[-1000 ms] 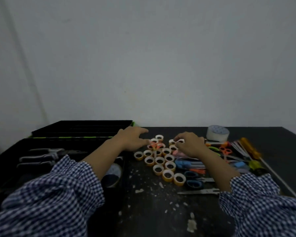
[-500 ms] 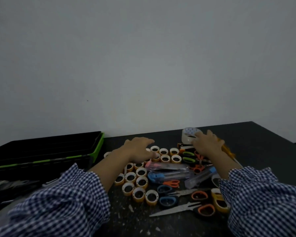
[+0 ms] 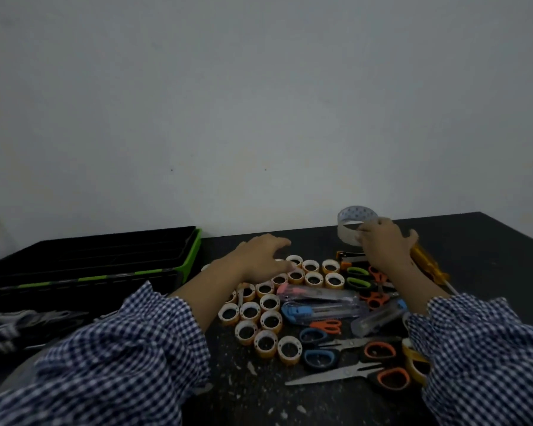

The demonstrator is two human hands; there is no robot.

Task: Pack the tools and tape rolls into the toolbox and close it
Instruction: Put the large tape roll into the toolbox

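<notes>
A black toolbox with green trim (image 3: 189, 263) stands open at the left, with grey-handled tools (image 3: 16, 322) lying in it. Several small tan tape rolls (image 3: 260, 315) cluster at the table's middle. My left hand (image 3: 259, 259) rests over the far end of that cluster, fingers loosely spread, holding nothing. My right hand (image 3: 382, 247) grips a large clear tape roll (image 3: 351, 218), tilted and raised off the table at the back right. Box cutters (image 3: 320, 312), several scissors (image 3: 348, 373) and a yellow screwdriver (image 3: 428, 265) lie below and beside that hand.
The dark table (image 3: 490, 256) meets a pale wall at the back and ends at the right. Pale scraps (image 3: 253, 367) litter the near tabletop. My checked sleeves fill the lower corners and hide part of the toolbox and a yellow tape roll (image 3: 414, 364).
My right hand has closed round the large clear tape roll and raised it off the table. My left hand stays over the small rolls. The view has shifted right.
</notes>
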